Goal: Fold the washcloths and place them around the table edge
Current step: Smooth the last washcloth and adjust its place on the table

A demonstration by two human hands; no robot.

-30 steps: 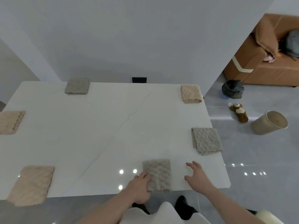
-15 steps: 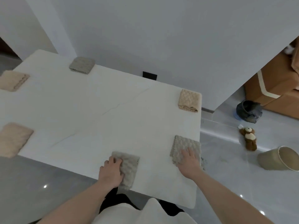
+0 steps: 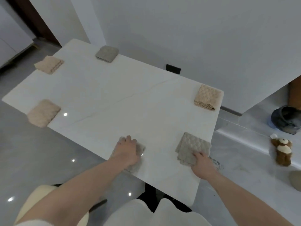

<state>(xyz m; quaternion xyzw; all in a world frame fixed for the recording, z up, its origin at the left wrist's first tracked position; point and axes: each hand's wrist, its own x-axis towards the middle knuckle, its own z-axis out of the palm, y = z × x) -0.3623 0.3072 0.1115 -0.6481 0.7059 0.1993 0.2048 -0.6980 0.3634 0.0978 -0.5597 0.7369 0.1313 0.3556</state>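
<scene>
Six folded washcloths lie around the edge of the white table (image 3: 130, 103). My left hand (image 3: 127, 152) lies on top of a grey washcloth (image 3: 135, 168) at the near edge and covers most of it, fingers curled over the cloth. My right hand (image 3: 202, 166) holds the near corner of a second grey washcloth (image 3: 192, 146) by the right edge. A beige washcloth (image 3: 207, 97) sits at the far right corner. At the far edge is a third grey washcloth (image 3: 107, 53). Two beige washcloths (image 3: 48, 64) (image 3: 43, 113) lie on the left side.
On the floor to the right are a teddy bear (image 3: 282, 150), a dark pot (image 3: 285, 119) and a beige bin (image 3: 295, 180). A cream stool (image 3: 40, 193) stands at the lower left. A black wall socket (image 3: 173, 69) is behind the table.
My right hand moved from the bare table onto the grey washcloth at the right edge. My left hand slid further over the near washcloth. The view tilted, with the table now running diagonally.
</scene>
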